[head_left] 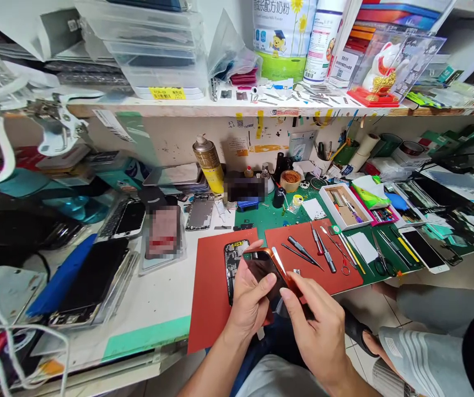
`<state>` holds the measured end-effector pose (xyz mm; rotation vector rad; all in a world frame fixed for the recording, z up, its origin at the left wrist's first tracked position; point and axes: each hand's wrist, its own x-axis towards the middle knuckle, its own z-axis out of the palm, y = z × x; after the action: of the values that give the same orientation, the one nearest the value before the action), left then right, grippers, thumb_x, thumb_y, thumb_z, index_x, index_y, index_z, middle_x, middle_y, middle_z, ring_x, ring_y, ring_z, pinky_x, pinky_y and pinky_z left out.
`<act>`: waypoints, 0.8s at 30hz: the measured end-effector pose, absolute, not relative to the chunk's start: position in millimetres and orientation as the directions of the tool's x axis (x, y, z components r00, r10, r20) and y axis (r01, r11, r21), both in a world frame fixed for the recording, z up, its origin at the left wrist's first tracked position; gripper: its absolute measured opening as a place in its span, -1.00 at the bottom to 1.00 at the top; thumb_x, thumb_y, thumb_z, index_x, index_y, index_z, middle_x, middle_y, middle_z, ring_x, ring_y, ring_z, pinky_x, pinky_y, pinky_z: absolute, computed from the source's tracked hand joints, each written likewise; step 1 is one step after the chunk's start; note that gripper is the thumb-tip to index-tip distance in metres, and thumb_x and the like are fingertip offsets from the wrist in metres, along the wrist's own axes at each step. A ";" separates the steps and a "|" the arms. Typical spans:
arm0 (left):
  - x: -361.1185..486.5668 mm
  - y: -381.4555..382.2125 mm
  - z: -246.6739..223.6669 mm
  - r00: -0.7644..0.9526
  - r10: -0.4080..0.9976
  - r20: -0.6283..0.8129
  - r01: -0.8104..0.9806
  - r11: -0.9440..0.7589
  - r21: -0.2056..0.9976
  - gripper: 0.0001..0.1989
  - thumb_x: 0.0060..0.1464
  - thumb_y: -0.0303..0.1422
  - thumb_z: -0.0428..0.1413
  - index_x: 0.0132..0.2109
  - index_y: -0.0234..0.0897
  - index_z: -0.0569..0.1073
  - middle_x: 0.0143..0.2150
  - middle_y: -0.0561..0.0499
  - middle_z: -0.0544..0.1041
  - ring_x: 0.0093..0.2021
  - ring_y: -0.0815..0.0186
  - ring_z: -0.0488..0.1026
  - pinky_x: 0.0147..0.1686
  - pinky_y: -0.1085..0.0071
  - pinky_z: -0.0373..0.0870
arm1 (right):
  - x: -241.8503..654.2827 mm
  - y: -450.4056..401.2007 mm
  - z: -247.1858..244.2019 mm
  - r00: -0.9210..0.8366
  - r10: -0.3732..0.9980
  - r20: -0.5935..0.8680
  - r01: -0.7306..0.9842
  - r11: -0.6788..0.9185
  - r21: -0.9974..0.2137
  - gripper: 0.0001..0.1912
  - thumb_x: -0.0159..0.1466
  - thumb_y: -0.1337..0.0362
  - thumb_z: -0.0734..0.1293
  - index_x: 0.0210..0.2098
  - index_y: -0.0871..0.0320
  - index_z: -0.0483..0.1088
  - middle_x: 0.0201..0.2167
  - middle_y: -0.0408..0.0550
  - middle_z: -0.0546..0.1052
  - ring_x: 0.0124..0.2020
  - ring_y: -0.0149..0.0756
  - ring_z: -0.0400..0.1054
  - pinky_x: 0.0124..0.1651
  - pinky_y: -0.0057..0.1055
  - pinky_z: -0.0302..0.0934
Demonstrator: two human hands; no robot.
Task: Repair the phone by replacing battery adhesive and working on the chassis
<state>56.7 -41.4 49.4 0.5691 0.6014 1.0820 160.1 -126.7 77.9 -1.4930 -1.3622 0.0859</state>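
Note:
Tilted over the front edge of the bench is a dark-faced smartphone with an orange frame. My left hand wraps its left side, thumb lying on the dark face. The fingers and thumb of my right hand close on its right edge; whether a small tool sits in them is hidden. Just behind my left hand, an opened phone with bare circuit boards lies on the red mat. Tweezers and screwdrivers lie on a second red mat to the right.
A white tray of tools, scissors and a white phone lie on the right. Several phones and a black screen cover the left side. A yellow spray can stands behind. Another person's leg is at lower right.

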 end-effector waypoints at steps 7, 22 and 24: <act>59.4 -45.4 47.1 0.317 0.935 -0.162 -0.593 0.328 0.736 -0.18 -0.08 -0.35 0.57 0.31 0.01 0.47 -0.12 0.07 0.63 -0.19 0.35 0.59 -0.12 0.51 0.54 | 169.3 -120.2 90.5 0.334 0.793 0.510 0.655 0.194 -0.731 -0.78 0.52 0.44 0.32 -0.09 0.12 0.63 -0.31 -0.07 0.63 -0.28 -0.29 0.53 -0.21 -0.37 0.41; 60.5 -44.0 51.8 0.288 0.938 -0.195 -0.572 0.332 0.750 -0.22 -0.08 -0.33 0.57 0.28 0.00 0.49 -0.05 0.05 0.64 -0.15 0.33 0.60 -0.08 0.47 0.56 | 171.6 -119.3 85.4 0.322 0.815 0.482 0.648 0.181 -0.740 -0.81 0.54 0.40 0.31 -0.09 0.13 0.60 -0.27 -0.04 0.63 -0.26 -0.29 0.52 -0.20 -0.37 0.42; 60.1 -42.1 53.0 0.286 0.935 -0.211 -0.574 0.344 0.743 -0.22 -0.07 -0.31 0.56 0.29 0.01 0.49 -0.03 0.04 0.64 -0.10 0.29 0.62 -0.02 0.41 0.57 | 171.4 -121.1 84.6 0.307 0.838 0.451 0.633 0.174 -0.754 -0.82 0.54 0.37 0.32 -0.03 0.13 0.59 -0.24 -0.03 0.64 -0.23 -0.27 0.53 -0.19 -0.35 0.43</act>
<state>60.1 -42.1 53.0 0.6054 0.7096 1.0941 171.4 -121.1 84.6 -1.5331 -1.4009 0.2472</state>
